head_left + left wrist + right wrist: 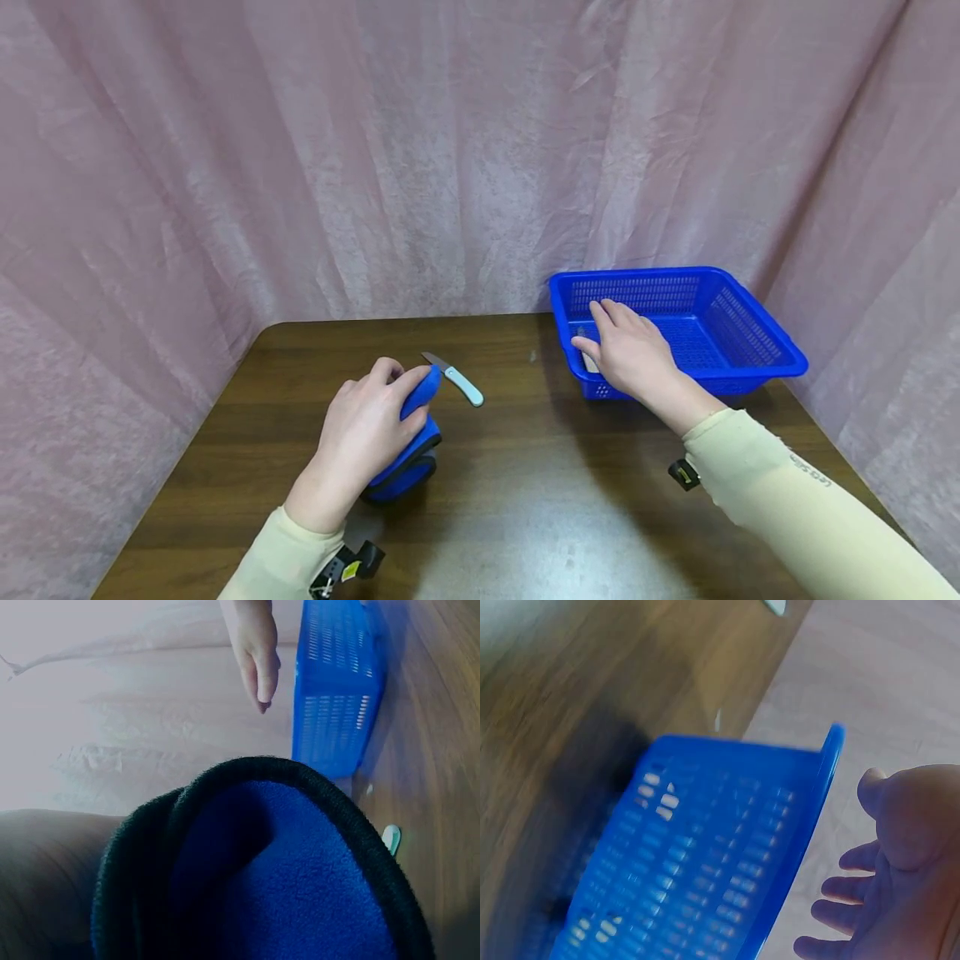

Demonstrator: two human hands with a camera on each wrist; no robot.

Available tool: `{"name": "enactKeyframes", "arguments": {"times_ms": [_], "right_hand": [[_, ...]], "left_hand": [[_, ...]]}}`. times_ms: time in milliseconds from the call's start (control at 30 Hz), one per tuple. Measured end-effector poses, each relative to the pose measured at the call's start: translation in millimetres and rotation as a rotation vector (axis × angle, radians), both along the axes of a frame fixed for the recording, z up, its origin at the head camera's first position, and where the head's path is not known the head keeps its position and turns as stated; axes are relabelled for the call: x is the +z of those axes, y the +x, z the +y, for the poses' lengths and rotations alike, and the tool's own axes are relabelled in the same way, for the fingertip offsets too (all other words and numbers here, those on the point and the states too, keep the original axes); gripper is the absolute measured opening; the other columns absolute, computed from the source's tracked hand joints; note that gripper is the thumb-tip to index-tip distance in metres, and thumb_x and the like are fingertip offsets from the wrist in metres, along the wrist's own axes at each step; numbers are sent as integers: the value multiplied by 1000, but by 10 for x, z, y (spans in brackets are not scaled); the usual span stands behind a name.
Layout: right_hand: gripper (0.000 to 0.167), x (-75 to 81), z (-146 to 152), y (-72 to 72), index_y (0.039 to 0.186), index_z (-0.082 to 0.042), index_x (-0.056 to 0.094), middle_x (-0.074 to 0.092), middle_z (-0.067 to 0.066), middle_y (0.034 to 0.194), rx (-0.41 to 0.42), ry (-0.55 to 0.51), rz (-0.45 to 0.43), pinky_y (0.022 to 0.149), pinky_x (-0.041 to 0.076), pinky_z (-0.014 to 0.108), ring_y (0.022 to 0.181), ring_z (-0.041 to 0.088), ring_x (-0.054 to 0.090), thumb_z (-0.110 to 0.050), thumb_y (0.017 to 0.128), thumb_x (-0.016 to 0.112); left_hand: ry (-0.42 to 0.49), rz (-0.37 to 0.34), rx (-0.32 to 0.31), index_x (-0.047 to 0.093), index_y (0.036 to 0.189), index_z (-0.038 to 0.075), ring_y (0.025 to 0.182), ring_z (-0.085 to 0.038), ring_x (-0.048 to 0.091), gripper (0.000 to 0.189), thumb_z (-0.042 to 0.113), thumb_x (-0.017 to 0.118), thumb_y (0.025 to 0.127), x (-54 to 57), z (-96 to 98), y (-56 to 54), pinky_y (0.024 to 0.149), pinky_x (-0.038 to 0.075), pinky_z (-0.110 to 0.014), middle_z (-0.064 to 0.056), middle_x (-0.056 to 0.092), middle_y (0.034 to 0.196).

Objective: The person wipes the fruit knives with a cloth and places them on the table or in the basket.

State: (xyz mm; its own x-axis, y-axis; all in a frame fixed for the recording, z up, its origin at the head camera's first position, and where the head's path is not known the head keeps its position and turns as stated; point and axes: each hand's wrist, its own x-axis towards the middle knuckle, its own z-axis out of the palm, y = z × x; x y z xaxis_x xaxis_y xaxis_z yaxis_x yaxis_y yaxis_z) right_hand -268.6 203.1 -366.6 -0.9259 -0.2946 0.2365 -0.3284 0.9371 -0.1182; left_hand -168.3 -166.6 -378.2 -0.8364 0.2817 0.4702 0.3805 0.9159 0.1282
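Observation:
My left hand [367, 425] grips a folded blue cloth with black edging [425, 432] above the left-middle of the table. In the left wrist view the fleecy blue cloth [315, 877] fills the lower middle and hides most of the fingers. My right hand [633, 346] is over the left part of a blue plastic basket [757, 333], fingers extended and holding nothing. Inside the basket, a whitish item [590, 363] is partly hidden by that hand. The right wrist view has the right hand's [907, 877] fingers spread apart, beyond the basket's rim [810, 802].
A small knife with a pale mint handle [465, 387] lies on the brown wooden table [517, 475], just beyond the cloth, its blade pointing away to the left. Pink curtains [450, 167] hang behind the table and along both sides.

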Motion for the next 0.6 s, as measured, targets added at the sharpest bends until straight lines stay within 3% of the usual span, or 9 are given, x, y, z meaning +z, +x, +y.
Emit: {"name": "enactKeyframes", "arguments": {"times_ms": [333, 600], "right_hand": [[69, -102, -330, 154, 157, 6, 55, 54, 29, 158, 119, 16, 183, 120, 41, 65, 149, 48, 50, -42, 109, 69], [74, -144, -638, 271, 159, 3, 54, 52, 24, 163, 146, 16, 181, 125, 36, 60, 154, 43, 46, -46, 107, 71]], "left_hand": [[-4, 8, 22, 77, 139, 18, 81, -33, 72, 48, 23, 85, 92, -30, -103, 17, 81, 57, -55, -14, 69, 115], [-7, 18, 28, 77, 140, 17, 80, -35, 72, 49, 21, 85, 92, -27, -148, 26, 80, 57, -56, -15, 69, 114]]}}
